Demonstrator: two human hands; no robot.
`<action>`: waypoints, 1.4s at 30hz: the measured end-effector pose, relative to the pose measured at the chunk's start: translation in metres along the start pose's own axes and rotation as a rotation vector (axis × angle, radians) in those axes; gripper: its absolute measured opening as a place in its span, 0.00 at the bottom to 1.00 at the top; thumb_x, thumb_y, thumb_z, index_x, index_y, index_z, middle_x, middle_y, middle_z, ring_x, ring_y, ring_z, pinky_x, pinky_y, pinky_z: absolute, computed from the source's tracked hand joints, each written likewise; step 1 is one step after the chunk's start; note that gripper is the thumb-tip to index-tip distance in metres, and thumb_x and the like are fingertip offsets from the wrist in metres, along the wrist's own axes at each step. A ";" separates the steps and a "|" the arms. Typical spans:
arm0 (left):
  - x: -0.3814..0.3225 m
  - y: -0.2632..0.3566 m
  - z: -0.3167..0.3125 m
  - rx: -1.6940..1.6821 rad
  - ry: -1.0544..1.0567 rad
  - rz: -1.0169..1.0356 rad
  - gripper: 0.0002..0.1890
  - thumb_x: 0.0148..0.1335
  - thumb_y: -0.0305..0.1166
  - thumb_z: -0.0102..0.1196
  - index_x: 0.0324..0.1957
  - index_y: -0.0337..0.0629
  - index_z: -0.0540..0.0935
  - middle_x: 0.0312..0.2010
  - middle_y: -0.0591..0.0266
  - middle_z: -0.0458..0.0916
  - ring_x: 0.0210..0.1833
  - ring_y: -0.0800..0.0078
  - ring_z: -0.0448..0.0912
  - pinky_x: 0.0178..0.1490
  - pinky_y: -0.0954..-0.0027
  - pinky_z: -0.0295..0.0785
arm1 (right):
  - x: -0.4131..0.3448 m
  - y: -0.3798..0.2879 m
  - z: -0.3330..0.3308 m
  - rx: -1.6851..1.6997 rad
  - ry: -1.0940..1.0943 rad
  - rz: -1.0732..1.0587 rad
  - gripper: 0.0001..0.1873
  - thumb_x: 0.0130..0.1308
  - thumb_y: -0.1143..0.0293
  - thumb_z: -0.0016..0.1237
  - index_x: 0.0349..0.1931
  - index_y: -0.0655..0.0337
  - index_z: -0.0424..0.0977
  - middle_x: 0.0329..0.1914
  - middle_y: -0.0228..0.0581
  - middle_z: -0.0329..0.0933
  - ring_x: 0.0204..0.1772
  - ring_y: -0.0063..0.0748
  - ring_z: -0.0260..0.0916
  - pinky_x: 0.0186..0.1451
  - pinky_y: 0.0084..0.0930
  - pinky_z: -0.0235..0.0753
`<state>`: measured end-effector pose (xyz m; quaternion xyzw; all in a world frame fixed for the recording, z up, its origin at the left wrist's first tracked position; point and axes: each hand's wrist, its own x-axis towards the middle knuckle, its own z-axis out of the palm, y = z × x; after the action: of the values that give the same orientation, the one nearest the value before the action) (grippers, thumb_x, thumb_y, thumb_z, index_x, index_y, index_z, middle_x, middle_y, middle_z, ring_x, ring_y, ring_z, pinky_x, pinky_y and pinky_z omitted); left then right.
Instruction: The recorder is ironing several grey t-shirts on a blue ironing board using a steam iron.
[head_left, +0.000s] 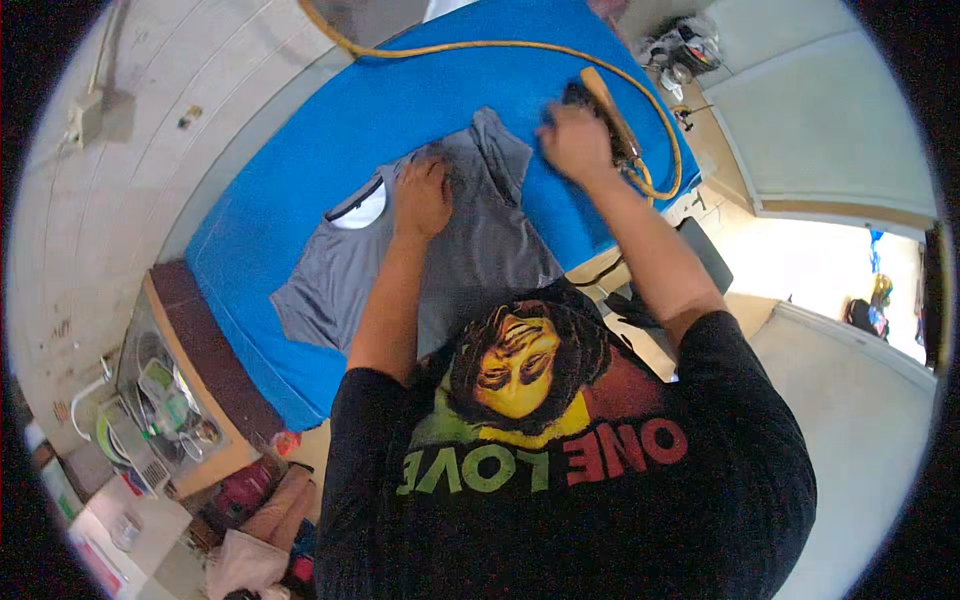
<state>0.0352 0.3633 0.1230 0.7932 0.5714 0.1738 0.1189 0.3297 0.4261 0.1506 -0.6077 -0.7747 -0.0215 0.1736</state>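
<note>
A grey short-sleeved T-shirt (480, 217) is spread on a blue cloth (300, 202), its white inner back showing through the neck opening. My left hand (424, 195) lies on the shirt beside the collar, fingers on the fabric. Motion blurs my right hand (579, 142), which is over the blue cloth past the shirt's sleeve. Right beside it is a clothes iron (615, 120) with a wooden-looking handle and a yellow cord. The hand overlaps the iron's edge; whether it grips anything is unclear.
The yellow cord (480, 46) arcs across the far side of the blue cloth. On the left, a sink (169, 397) holds dishes, with clothes (255, 540) heaped below. A dark flat-topped object (701, 251) stands by my right arm. Bagged items (686, 52) sit at the far right.
</note>
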 end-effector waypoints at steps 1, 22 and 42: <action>0.013 -0.004 0.013 0.059 0.013 0.058 0.18 0.62 0.34 0.53 0.53 0.40 0.78 0.59 0.51 0.74 0.64 0.50 0.69 0.68 0.51 0.61 | -0.004 -0.021 0.012 -0.014 -0.211 0.130 0.19 0.56 0.60 0.57 0.47 0.59 0.78 0.45 0.53 0.79 0.50 0.55 0.76 0.50 0.51 0.75; 0.008 0.010 0.027 0.095 -0.006 -0.055 0.29 0.67 0.39 0.49 0.66 0.35 0.68 0.71 0.46 0.60 0.76 0.45 0.53 0.77 0.45 0.44 | 0.045 0.090 -0.039 0.473 -0.716 0.796 0.24 0.54 0.71 0.56 0.53 0.66 0.71 0.31 0.44 0.79 0.30 0.34 0.77 0.32 0.31 0.76; -0.042 -0.023 0.020 0.136 0.029 -0.228 0.29 0.69 0.42 0.45 0.70 0.42 0.66 0.74 0.59 0.58 0.77 0.54 0.53 0.77 0.42 0.43 | 0.045 -0.096 -0.021 0.076 -0.676 0.373 0.24 0.53 0.67 0.51 0.52 0.67 0.74 0.48 0.63 0.79 0.52 0.62 0.76 0.56 0.50 0.76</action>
<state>0.0109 0.3313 0.0903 0.7269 0.6698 0.1317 0.0756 0.2350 0.4376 0.2009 -0.7041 -0.6645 0.2409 -0.0681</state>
